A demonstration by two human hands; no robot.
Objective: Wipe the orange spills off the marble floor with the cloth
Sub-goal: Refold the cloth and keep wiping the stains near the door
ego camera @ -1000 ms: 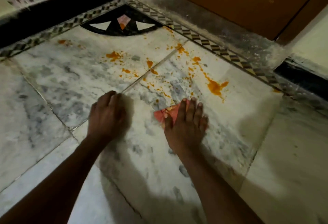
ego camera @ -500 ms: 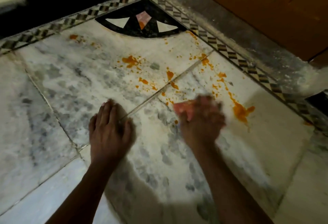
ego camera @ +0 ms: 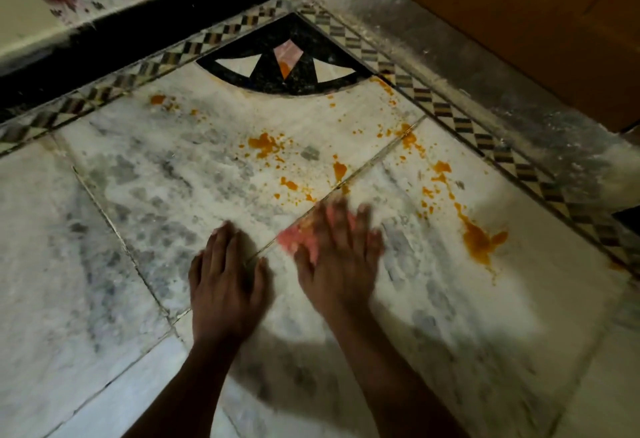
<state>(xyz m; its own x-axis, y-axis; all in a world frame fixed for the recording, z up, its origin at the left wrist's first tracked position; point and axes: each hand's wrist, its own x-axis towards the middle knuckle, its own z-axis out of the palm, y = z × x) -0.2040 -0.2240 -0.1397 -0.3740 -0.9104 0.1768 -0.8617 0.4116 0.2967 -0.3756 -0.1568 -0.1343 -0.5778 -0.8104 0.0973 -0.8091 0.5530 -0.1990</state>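
The marble floor (ego camera: pixel 145 215) was mid-wipe, most orange spills (ego camera: pixel 479 241) untouched, the left hand (ego camera: pixel 227 281) braced flat, the right hand (ego camera: pixel 341 257) pressing the pink cloth (ego camera: pixel 289 240) with spread fingers; next it likely needed a push toward the splatters beyond.

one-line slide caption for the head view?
Right hand presses pink cloth on marble floor near orange spills.

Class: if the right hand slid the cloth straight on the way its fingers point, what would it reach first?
Probably the small orange splatters beside the tile joint, just past the right hand pressing the pink cloth; blur hides the exact gap.
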